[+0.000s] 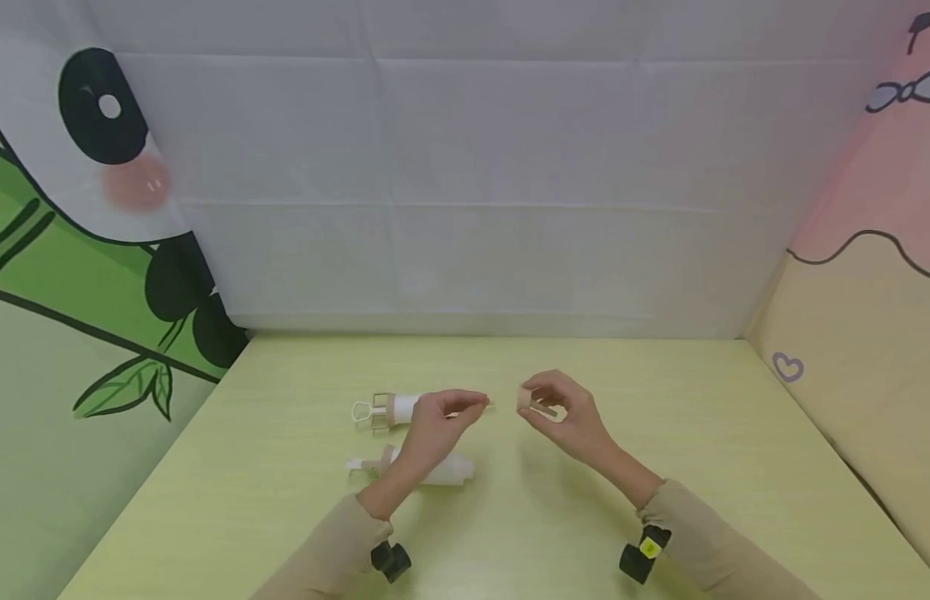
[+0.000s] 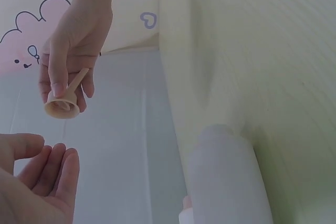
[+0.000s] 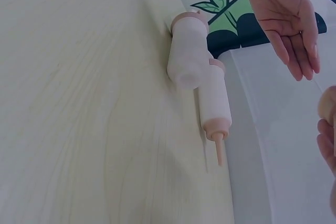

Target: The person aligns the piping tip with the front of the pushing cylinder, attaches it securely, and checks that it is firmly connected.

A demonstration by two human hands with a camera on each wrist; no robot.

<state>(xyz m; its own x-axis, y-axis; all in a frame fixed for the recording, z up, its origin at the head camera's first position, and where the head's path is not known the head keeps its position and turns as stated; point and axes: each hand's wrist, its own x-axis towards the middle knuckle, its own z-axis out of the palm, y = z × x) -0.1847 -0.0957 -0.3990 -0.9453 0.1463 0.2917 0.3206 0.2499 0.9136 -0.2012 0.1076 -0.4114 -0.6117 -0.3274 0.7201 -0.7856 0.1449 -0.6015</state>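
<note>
My right hand (image 1: 573,417) pinches a beige funnel-shaped nozzle cap (image 2: 63,107), whose thin spout points back toward the palm. The cap is held up off the table; only its edge shows in the right wrist view. Facing it, my left hand (image 1: 441,425) is raised with relaxed, slightly bent fingers and nothing between them. Below the left hand lie two white bottles. The far bottle (image 3: 214,95) has a beige nozzle (image 3: 219,149) at its right end and a wire handle (image 1: 371,411) at its left. The nearer bottle (image 1: 448,471) has no nozzle on its right end.
A pale yellow wood-grain table (image 1: 570,533) lies under both hands. White cloth (image 1: 465,183) hangs behind it, with printed cartoon panels at the left and right sides. A black wrist camera (image 1: 391,561) sits by the left sleeve, another (image 1: 640,560) by the right.
</note>
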